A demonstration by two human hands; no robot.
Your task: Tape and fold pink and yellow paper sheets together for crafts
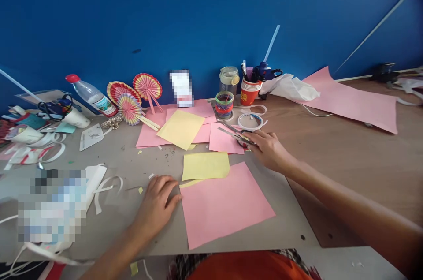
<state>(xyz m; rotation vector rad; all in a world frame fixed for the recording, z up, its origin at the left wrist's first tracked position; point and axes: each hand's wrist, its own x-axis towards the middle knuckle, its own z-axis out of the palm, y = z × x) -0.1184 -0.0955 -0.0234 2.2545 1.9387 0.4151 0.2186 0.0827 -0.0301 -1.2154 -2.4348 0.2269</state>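
Observation:
My right hand (269, 150) reaches to the back middle of the table, its fingers on the handles of a pair of scissors (232, 132) whose blades point left over a small pink sheet (220, 142). My left hand (161, 196) lies on the table with fingers apart and loosely bent, holding nothing. Its thumb is at the left edge of a large pink paper sheet (224, 205). A yellow paper piece (205, 166) lies along the top of that sheet, with a thin yellow strip below it.
Behind are stacked pink sheets (147, 136), a yellow square (183, 129), folded paper fans (147, 87), a tape roll (250, 122) and a red paper cup (248, 92) of tools. A plastic bottle (94, 97) leans at left. More pink paper (357, 103) lies right.

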